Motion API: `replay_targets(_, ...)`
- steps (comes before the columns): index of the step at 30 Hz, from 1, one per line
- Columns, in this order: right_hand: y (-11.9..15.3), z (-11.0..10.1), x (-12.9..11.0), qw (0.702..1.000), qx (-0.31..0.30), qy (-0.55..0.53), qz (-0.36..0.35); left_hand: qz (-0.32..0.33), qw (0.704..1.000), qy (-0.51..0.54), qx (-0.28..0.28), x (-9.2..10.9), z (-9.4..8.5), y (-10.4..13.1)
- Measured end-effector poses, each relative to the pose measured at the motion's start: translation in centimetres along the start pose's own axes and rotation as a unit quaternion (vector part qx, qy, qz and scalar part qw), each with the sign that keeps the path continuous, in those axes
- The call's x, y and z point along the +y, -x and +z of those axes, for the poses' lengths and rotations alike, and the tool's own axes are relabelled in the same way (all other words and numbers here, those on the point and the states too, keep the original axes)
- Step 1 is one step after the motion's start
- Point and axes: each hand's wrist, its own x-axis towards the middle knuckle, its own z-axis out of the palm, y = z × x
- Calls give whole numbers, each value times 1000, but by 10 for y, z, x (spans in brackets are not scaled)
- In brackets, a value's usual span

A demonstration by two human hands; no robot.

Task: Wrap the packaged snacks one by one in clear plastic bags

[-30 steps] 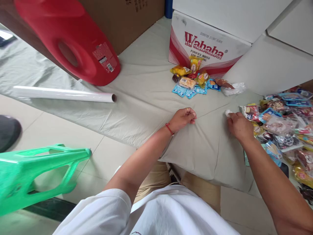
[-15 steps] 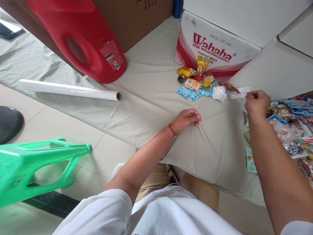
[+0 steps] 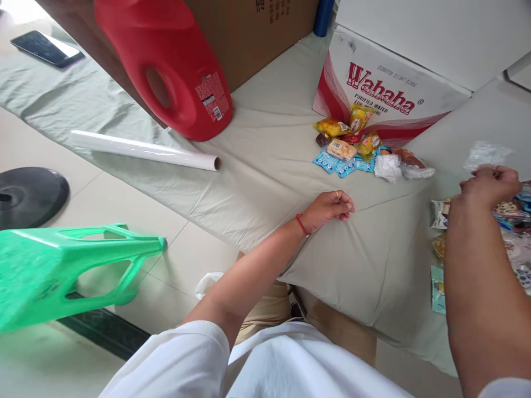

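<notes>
My left hand [image 3: 332,209], with a red string at the wrist, rests on the grey-green cloth [image 3: 265,193]. Its fingers are loosely curled, and nothing shows in them. Over at the right, my right hand [image 3: 492,185] is closed beside the heap of wrapped snacks [image 3: 512,243]. A crumpled clear plastic wrapper [image 3: 485,155] sticks out past its fingers, which partly hide the grip. Between the hands and the Wahaha carton lies a small group: yellow-wrapped cakes [image 3: 332,127], a pale biscuit pack [image 3: 342,149], blue sachets [image 3: 344,167], a white crinkled packet [image 3: 388,167] and a brown item in clear wrap [image 3: 409,157].
A Wahaha carton [image 3: 381,83] stands behind the small group. To the left are a red jug [image 3: 194,99], a white roll [image 3: 149,153] and a phone [image 3: 47,48]. A green plastic stool [image 3: 62,249] and a black round base [image 3: 33,193] stand on the floor.
My right hand has moved right, away from the small group, with the clear plastic wrapper. My left hand stays on the cloth. The view has shifted slightly left.
</notes>
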Motion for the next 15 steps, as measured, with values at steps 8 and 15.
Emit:
replay_targets(8, 163, -61, 0, 809, -419, -285, 297, 80, 991, -98, 39, 28, 8, 1)
replay_targets(15, 225, -43, 6, 808, -423, -269, 309, 14, 995, -98, 30, 22, -5, -22)
